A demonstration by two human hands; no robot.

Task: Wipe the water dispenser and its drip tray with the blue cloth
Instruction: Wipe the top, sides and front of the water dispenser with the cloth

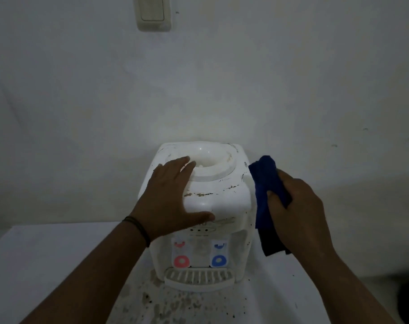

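A white water dispenser (218, 199) stands on a speckled white worktop (47, 265) against a pale wall (222, 78); the left hand (173, 197) lies flat on its top, fingers straight and spread beside the bottle well, thumb along the front edge; the right hand (299, 206) grips the folded blue cloth (266, 195), pressed to the dispenser's right side; the drip tray (200, 278) juts out below the red tap (181, 261) and blue tap (219, 260); a wall switch (152, 12) sits above.
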